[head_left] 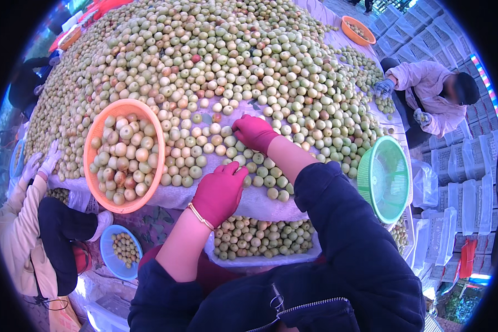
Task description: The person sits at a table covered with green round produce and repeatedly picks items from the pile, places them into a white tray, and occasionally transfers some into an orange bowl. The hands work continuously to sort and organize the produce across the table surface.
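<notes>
A wide heap of small round green-yellow fruits, some blushed red, covers the cloth-topped table; they look like jujubes. My right hand, in a pink-red glove, is over the heap's near part, its fingers curled down and closed among the fruits. Closer to the table's edge is my left hand, gloved alike, with bent fingers at the nearest fruits. Whatever either hand grips is hidden beneath the fingers. Left of my hands stands an orange basket full of the same fruits. A green basket without fruit tilts at the right.
Below the table edge, a lined crate holds more fruits. A blue basin with fruits sits lower left, beside a seated person in white gloves. Another person works at the right near stacked grey crates. An orange basin is far right.
</notes>
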`<state>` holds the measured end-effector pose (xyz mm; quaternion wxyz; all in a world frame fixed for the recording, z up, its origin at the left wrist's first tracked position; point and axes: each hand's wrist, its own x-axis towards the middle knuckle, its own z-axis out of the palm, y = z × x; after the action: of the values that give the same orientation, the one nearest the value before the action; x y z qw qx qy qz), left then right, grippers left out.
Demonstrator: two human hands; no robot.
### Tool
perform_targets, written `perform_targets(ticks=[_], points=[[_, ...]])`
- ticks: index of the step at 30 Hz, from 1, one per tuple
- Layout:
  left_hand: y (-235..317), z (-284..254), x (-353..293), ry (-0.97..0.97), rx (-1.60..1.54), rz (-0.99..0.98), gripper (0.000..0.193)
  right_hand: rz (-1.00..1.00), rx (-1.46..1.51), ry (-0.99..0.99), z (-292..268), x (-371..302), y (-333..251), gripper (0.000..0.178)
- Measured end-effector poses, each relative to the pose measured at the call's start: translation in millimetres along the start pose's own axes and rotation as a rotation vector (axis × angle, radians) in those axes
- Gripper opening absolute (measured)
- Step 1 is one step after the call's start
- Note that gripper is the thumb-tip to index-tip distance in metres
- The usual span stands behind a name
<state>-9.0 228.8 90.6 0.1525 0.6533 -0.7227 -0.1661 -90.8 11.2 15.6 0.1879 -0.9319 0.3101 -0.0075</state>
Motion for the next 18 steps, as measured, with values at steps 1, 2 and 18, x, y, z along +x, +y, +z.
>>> perform_targets(ticks=[1,2,18], points=[[0,2,-1,0.04,-0.002,0.009,0.048,-0.032,0.106,-0.016,0,-11,-2,0.019],[-1,4,-3,-0.022,0.013,-0.009,0.055,-0.105,0.238,0.081,-4,-24,-1,0.018],[4,22,-8,-0.118,0.109,0.025,0.058,0.843,-0.044,0.61,-181,-575,248,0.028]])
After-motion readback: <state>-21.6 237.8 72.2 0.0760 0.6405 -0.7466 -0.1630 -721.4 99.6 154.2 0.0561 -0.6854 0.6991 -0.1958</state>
